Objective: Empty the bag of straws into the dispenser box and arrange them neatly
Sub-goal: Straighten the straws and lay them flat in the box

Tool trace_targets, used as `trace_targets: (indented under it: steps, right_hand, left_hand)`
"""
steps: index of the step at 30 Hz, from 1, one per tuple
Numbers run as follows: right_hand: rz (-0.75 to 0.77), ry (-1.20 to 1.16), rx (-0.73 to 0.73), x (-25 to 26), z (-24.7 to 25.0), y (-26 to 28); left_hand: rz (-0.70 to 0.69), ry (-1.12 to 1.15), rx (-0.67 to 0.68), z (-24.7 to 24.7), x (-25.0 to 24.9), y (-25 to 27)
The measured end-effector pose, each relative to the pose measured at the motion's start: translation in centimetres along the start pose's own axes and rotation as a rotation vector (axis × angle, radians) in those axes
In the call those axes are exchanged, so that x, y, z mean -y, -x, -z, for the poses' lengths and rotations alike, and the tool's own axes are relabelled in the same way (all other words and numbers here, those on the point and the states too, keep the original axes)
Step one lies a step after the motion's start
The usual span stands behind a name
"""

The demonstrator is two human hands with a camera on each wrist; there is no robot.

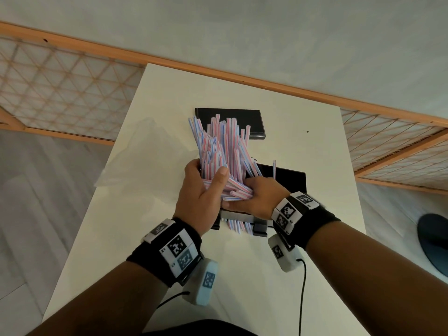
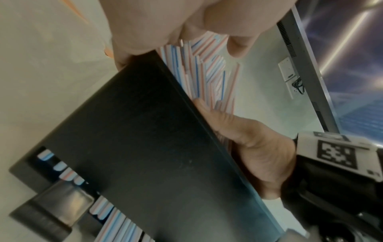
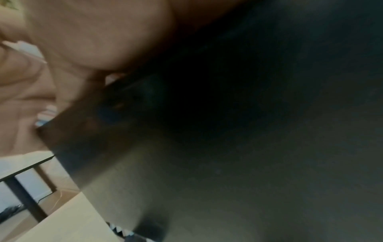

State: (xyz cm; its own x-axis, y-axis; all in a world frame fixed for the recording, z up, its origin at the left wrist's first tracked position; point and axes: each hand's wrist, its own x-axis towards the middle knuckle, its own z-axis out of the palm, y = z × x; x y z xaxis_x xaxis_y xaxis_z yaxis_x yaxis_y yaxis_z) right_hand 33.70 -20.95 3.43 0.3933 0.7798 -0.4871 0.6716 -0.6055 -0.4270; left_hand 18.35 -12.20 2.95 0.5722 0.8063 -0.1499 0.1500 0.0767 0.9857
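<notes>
A thick bundle of red-, white- and blue-striped straws [image 1: 220,146] stands tilted out of the open top of the black dispenser box [image 1: 288,178] on the white table [image 1: 303,238]. My left hand [image 1: 201,190] grips the bundle from the left, its thumb lying across the straws. My right hand [image 1: 259,197] curls round the straws' lower ends from the right, over the box. A few straws [image 1: 238,226] show in the box's front slot. In the left wrist view the box's black wall [image 2: 145,147] fills the middle, with straws [image 2: 207,68] behind it. The right wrist view is mostly the dark box wall [image 3: 228,131].
The box's flat black lid [image 1: 230,120] lies behind the straws. An empty clear plastic bag [image 1: 145,151] lies on the table's left side. Wooden rails with mesh [image 1: 60,93] run behind the table. A dark round object [image 1: 434,243] sits on the floor at right.
</notes>
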Motion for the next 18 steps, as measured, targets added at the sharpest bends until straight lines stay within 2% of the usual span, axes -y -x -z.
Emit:
trace_targets:
  steps: [7, 13, 18]
  right_hand:
    - [0.007, -0.195, 0.051, -0.2, 0.3, -0.9]
    - [0.021, -0.171, 0.181, 0.7, 0.6, -1.0]
    - [0.095, -0.244, 0.11, 0.8, 0.4, -0.7]
  left_hand:
    - [-0.005, 0.058, 0.033, 0.1, -0.1, -0.1]
    - [-0.02, 0.067, 0.081, 0.0, -0.1, -0.1]
    - [-0.009, 0.088, 0.078, 0.1, -0.2, -0.1]
